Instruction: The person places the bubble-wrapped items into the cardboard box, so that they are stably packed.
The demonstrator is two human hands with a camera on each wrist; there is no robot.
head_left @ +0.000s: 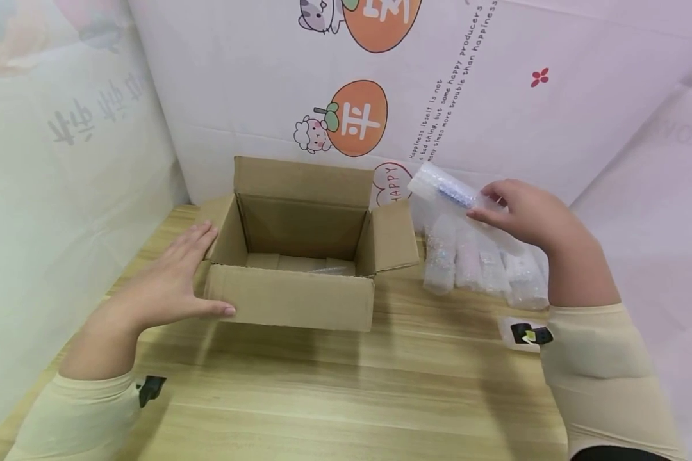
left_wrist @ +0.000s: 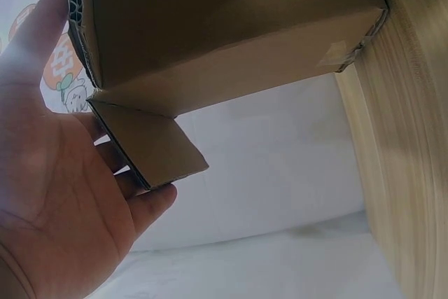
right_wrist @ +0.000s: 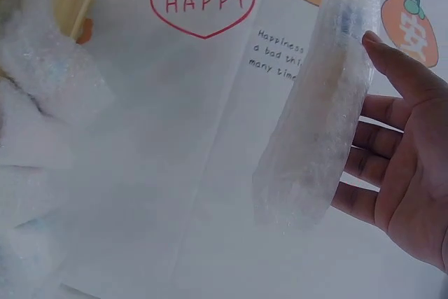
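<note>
An open cardboard box [head_left: 291, 298] stands on the table with its flaps folded outward. My left hand [head_left: 164, 278] rests against its left corner, fingers extended along the left side flap [left_wrist: 150, 141] and thumb on the front flap. Raised above the table right of the box, a bubble-wrapped bundle [head_left: 444, 186] with a blue part inside is held by my right hand [head_left: 521, 208]. The thumb and fingers of that hand grip the bundle's side in the right wrist view [right_wrist: 318, 103]. What is inside the wrap is too blurred to name.
Several bubble-wrapped bundles [head_left: 467, 262] lie side by side on the wooden table [head_left: 346, 384], right of the box. A bit of clear plastic [head_left: 331, 270] shows inside the box. A white printed sheet [head_left: 467, 77] stands close behind, with white sheets at both sides.
</note>
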